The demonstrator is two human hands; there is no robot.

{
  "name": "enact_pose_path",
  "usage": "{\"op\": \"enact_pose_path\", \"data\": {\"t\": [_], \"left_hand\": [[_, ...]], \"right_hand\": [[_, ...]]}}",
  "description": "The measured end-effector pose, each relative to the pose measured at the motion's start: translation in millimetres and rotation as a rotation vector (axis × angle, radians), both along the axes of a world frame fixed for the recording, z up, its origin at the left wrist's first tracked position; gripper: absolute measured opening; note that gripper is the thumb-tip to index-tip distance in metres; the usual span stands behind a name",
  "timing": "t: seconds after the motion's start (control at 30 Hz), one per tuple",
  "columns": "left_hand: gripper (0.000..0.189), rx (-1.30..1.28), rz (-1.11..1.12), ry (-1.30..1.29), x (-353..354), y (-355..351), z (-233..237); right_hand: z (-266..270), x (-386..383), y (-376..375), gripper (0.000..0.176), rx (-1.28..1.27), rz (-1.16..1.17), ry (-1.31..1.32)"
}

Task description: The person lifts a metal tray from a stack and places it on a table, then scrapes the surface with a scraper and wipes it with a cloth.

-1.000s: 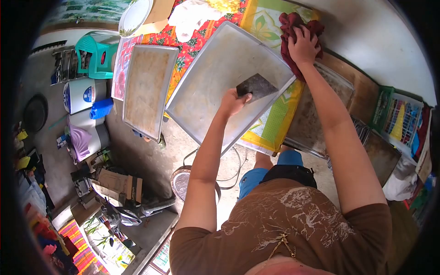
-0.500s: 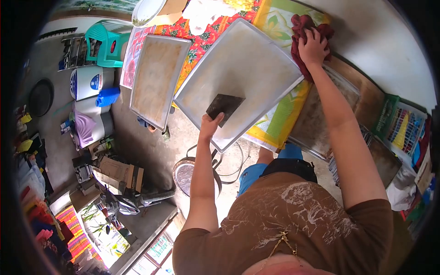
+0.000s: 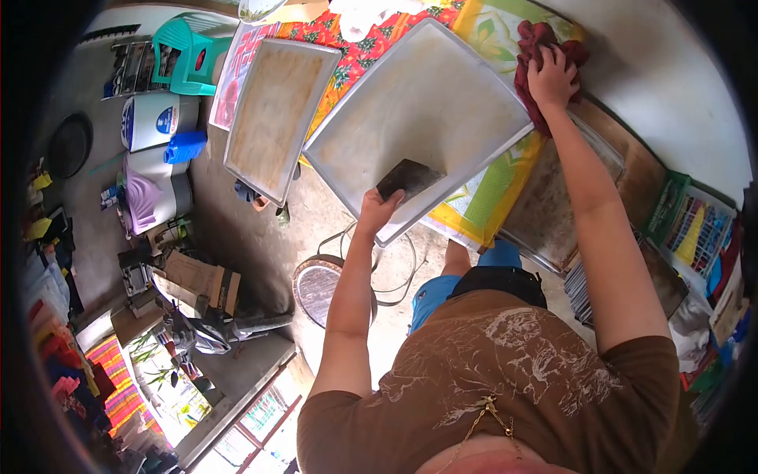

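My left hand (image 3: 380, 210) grips a dark, flat, square-edged plate (image 3: 409, 179), thumb on top and the other fingers mostly hidden. The plate is over the near part of a large grey metal tray (image 3: 458, 87), whose surface looks dull and smudged. At the tray's far right corner, my right hand (image 3: 553, 79) has its fingers bent over a crumpled dark red cloth (image 3: 534, 47). That cloth lies on the patterned table cover (image 3: 505, 24), against the tray's edge.
A second, browner tray (image 3: 280, 118) overhangs the table's left side. Beyond it is a green plastic chair (image 3: 185, 59). A round stool (image 3: 324, 292) stands below my left arm. More stained trays (image 3: 553, 197) and a plastic basket (image 3: 695, 225) are at right.
My left hand and the dark plate have shifted slightly right and up over the tray. My right hand stays on the red cloth; the whole view has shifted a little.
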State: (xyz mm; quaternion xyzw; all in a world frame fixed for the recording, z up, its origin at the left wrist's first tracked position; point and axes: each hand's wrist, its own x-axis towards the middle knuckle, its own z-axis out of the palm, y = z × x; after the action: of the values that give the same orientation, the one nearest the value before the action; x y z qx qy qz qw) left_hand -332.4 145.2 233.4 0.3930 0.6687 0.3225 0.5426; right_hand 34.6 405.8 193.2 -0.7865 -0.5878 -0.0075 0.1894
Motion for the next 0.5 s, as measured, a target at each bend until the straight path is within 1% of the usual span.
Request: {"op": "enact_pose_path", "data": {"t": [0.1, 0.13, 0.23, 0.37, 0.4, 0.5], "left_hand": [[0.016, -0.032, 0.012, 0.203, -5.9, 8.9, 0.9], [0.018, 0.011, 0.058, 0.061, 6.9, 9.9, 9.5], [0.018, 0.028, -0.025, 0.173, 4.0, 10.3, -1.8], [0.016, 0.071, -0.057, 0.082, 6.6, 13.4, -5.5], [0.016, 0.056, -0.053, 0.083, 9.5, 13.5, -3.1], [0.015, 0.072, 0.054, 0.097, 13.2, 17.7, 9.6]], "right_hand": [[2.0, -0.5, -1.1, 0.046, -0.003, 0.001, 0.011], [2.8, -0.2, -1.8, 0.046, -0.004, 0.003, 0.014], [1.3, 0.4, -1.3, 0.046, -0.001, 0.008, 0.023], [0.4, 1.5, -1.3, 0.046, 0.003, 0.004, 0.007], [0.0, 1.2, -1.1, 0.046, 0.004, 0.006, 0.006], [0.6, 0.2, -0.2, 0.046, -0.004, 0.005, 0.011]]}}
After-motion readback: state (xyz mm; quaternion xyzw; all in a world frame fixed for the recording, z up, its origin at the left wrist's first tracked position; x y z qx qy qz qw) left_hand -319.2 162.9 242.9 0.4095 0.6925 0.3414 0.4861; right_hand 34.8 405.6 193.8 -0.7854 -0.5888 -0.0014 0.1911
